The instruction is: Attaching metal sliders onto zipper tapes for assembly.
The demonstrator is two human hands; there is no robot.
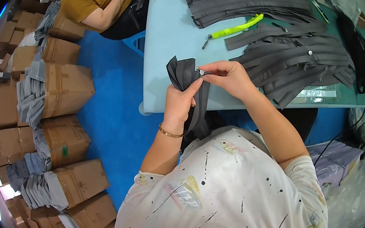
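Note:
A bundle of dark grey zippers [180, 73] stands up out of my left hand [179, 104], which is closed round it, the lower ends hanging over the near table edge. A small silvery zipper slider [202, 72] shows at the bundle's right side, by my left thumb. My right hand [229, 78] pinches at this slider with thumb and forefinger. To the right, a fanned pile of grey zippers [296, 64] lies on the table, a few with shiny sliders. Behind it rests a second stack of zippers [246, 2].
A lime-yellow strap [236, 29] lies on the pale blue table [161, 38] between the zipper piles. At the far left sits another person [95, 10]. Open cardboard boxes [66, 90] with grey folded pieces line the left side. Clear plastic bags [351, 202] lie at the lower right.

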